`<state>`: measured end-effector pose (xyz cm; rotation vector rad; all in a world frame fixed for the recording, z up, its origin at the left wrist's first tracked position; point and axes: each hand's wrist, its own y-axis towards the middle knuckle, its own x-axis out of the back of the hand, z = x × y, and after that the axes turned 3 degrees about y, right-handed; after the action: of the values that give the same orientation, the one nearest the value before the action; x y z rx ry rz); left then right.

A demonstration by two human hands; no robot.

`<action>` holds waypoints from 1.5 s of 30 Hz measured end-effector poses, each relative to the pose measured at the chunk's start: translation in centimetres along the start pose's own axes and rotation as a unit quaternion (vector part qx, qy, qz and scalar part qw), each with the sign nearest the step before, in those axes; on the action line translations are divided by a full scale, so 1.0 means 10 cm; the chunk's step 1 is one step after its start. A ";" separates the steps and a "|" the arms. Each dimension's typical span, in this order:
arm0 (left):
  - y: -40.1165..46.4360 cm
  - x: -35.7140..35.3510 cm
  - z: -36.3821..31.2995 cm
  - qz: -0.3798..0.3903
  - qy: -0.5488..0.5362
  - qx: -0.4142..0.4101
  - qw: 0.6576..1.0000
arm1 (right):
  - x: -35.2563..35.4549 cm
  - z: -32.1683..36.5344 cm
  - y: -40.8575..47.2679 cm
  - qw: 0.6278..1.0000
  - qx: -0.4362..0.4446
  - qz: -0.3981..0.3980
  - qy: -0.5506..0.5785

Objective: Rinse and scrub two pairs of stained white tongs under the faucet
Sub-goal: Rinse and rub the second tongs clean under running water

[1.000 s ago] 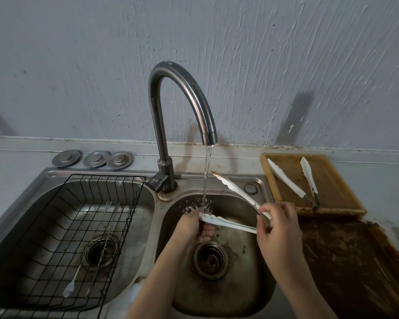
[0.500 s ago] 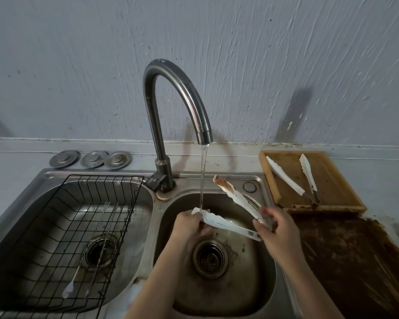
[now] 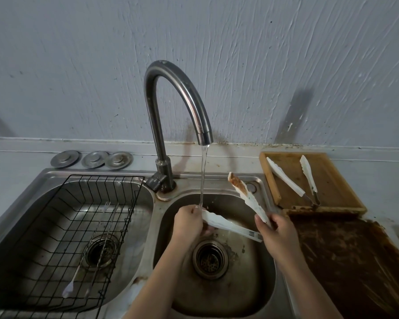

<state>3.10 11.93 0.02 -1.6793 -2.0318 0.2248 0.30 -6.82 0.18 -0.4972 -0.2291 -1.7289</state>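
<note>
A pair of white tongs [image 3: 246, 199] is spread open over the right sink basin [image 3: 260, 279]. My right hand [image 3: 277, 233] grips its hinge end. The upper arm points up and left, and its tip carries a brown stain. My left hand [image 3: 189, 223] pinches the tip of the lower arm, right under the running water from the curved faucet [image 3: 182, 93]. A second pair of white tongs [image 3: 292, 178] lies spread on the wooden tray [image 3: 331, 187] to the right of the sink.
A black wire rack [image 3: 62, 229] fills the left basin, with a small white fork and thin utensils on it. Three metal drain stoppers [image 3: 91, 158] sit on the ledge behind. A brown, stained board [image 3: 354, 263] lies on the counter at the right.
The tongs have turned in my right hand, so the upper arm's brown-stained side now faces the camera. My left hand has stayed on the lower arm's tip under the stream.
</note>
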 end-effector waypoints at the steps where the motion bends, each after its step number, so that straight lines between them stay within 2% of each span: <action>1: 0.00 0.00 0.00 0.001 0.032 -0.013 0.999 | 0.00 -0.02 0.01 1.000 -0.007 -0.004 0.002; 3: 0.01 0.00 0.00 -0.001 0.059 -0.030 0.998 | 0.01 -0.04 0.01 1.000 -0.010 -0.005 -0.005; 9: 0.06 -0.02 0.03 0.026 -0.080 0.011 0.996 | 0.02 0.01 0.01 1.000 0.023 0.004 -0.016; 12: 0.04 -0.05 0.03 0.004 -0.180 0.028 0.983 | 0.00 0.10 -0.05 0.999 0.041 0.016 -0.001; 16: 0.04 -0.06 0.00 -0.034 -0.237 0.015 0.971 | -0.05 0.17 -0.11 0.998 0.046 0.029 -0.009; 22: 0.06 -0.07 0.01 -0.120 -0.186 -0.023 0.975 | -0.21 0.15 -0.14 0.998 0.042 0.047 0.025; 24: 0.06 -0.07 0.00 -0.131 -0.200 -0.024 0.971 | -0.24 0.15 -0.15 0.997 0.044 0.054 0.042; 31: 0.00 -0.09 -0.08 -0.121 -0.208 -0.068 0.968 | -0.29 0.17 -0.10 0.989 -0.024 0.066 0.126; 35: -0.06 -0.15 -0.17 -0.118 -0.202 -0.089 0.968 | -0.34 0.24 -0.08 0.985 -0.015 0.061 0.161; 40: -0.06 -0.09 -0.21 -0.103 -0.131 -0.118 0.979 | -0.38 0.27 -0.06 0.969 -0.021 0.070 0.238; 45: 0.00 -0.04 -0.14 -0.076 -0.050 -0.095 0.991 | -0.48 0.17 -0.10 0.945 -0.062 0.102 0.305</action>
<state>3.78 11.35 1.12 -1.6401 -2.3074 0.0662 0.33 -1.66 -0.31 -0.0524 0.3659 -1.6163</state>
